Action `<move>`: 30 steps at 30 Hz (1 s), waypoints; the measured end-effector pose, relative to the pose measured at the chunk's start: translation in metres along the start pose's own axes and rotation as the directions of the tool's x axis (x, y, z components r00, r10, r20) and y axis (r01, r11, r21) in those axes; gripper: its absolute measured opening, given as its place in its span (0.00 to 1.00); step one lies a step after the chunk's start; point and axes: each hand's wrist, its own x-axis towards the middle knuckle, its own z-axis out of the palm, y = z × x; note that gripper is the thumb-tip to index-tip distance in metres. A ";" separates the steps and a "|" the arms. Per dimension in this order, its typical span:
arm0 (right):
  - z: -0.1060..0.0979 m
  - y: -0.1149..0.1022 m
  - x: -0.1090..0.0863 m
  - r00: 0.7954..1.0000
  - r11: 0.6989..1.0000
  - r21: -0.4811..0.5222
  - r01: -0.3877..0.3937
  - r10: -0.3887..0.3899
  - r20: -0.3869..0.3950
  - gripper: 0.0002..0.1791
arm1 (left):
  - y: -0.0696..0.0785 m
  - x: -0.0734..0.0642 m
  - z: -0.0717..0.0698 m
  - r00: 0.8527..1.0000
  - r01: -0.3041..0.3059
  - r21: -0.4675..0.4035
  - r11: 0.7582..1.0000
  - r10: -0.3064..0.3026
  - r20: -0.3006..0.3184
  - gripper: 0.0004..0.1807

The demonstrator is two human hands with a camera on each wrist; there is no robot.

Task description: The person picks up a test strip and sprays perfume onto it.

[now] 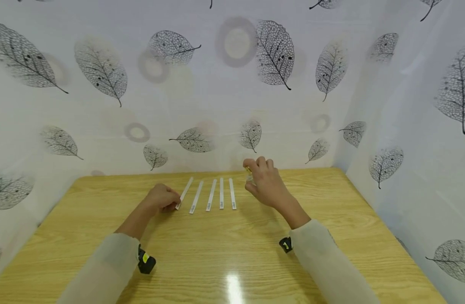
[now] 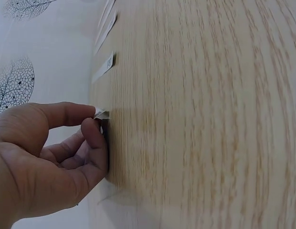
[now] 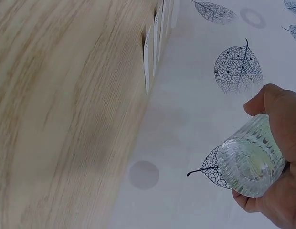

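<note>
My left hand [image 1: 161, 198] pinches the near end of the leftmost white paper strip [image 1: 186, 188] between thumb and index finger. In the left wrist view that end of the strip [image 2: 101, 114] tilts up a little from the wood, and the other fingers are curled beneath. Farther right, my right hand [image 1: 268, 182] grips a small glass perfume bottle [image 1: 250, 176] with a gold-coloured top, above the table. The right wrist view shows the bottle's clear ribbed base [image 3: 248, 164], with thumb and fingers round its sides.
Several more white strips [image 1: 211, 195] with small print at their near ends lie side by side on the wooden table [image 1: 202, 257]. A white curtain with leaf prints [image 1: 217, 105] hangs behind the table's far edge and along its sides.
</note>
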 end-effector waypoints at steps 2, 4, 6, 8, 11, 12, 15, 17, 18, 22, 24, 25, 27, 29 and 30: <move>0.001 -0.001 0.001 1.000 1.000 -0.011 0.008 -0.008 0.001 0.25 | -0.001 0.000 -0.002 1.000 0.001 0.012 1.000 -0.001 0.002 0.04; 0.001 -0.002 0.001 1.000 1.000 -0.023 0.016 -0.016 0.004 0.26 | -0.002 -0.001 -0.003 1.000 -0.004 0.025 1.000 0.004 0.001 0.04; 0.002 -0.003 0.002 1.000 0.999 -0.039 0.026 -0.026 0.013 0.26 | -0.002 -0.002 -0.004 1.000 -0.014 0.041 0.999 0.014 -0.002 0.05; 0.003 -0.004 0.002 0.999 0.998 -0.053 0.035 -0.034 0.020 0.27 | -0.002 -0.003 -0.005 1.000 -0.026 0.048 0.999 0.026 -0.003 0.05; 0.004 -0.005 0.002 0.999 0.997 -0.067 0.046 -0.044 0.027 0.28 | 0.001 -0.006 -0.005 0.999 -0.036 0.038 0.999 0.037 -0.005 0.06; 0.004 -0.006 0.002 0.999 0.997 -0.068 0.047 -0.046 0.027 0.28 | 0.002 -0.006 -0.004 0.999 -0.037 0.027 0.999 0.037 -0.005 0.06; 0.004 -0.008 0.003 0.998 0.996 -0.066 0.052 -0.050 0.024 0.28 | 0.005 -0.008 -0.003 0.999 -0.048 0.010 0.999 0.048 0.002 0.06; 0.004 -0.009 0.003 0.998 0.997 -0.061 0.052 -0.051 0.025 0.29 | 0.006 -0.008 -0.001 0.999 -0.050 0.021 0.999 0.050 -0.003 0.05; 0.004 -0.009 0.003 0.998 0.997 -0.061 0.052 -0.051 0.026 0.29 | 0.007 -0.008 0.000 0.998 -0.056 0.031 0.998 0.056 -0.003 0.05; 0.004 -0.012 0.004 0.999 0.997 -0.055 0.047 -0.045 0.031 0.29 | 0.007 -0.005 0.004 0.998 -0.064 0.092 0.994 0.066 -0.020 0.09; 0.004 -0.014 0.004 0.998 0.998 -0.051 0.042 -0.040 0.038 0.29 | 0.007 -0.003 0.006 0.997 -0.067 0.120 0.991 0.070 -0.018 0.08; 0.004 -0.016 0.004 0.998 0.998 -0.047 0.039 -0.037 0.042 0.29 | 0.008 -0.003 0.007 0.997 -0.070 0.135 0.988 0.073 -0.017 0.06; 0.004 -0.018 0.004 0.998 0.998 -0.042 0.036 -0.034 0.056 0.28 | 0.008 -0.002 0.009 0.996 -0.084 0.169 0.982 0.085 0.000 0.05; 0.004 -0.019 0.004 0.997 0.999 -0.042 0.032 -0.029 0.068 0.28 | 0.010 -0.001 0.011 0.995 -0.098 0.202 0.974 0.098 0.010 0.07; 0.003 -0.020 0.004 0.997 0.999 -0.044 0.031 -0.028 0.071 0.28 | 0.010 -0.001 0.012 0.994 -0.106 0.217 0.970 0.106 0.014 0.08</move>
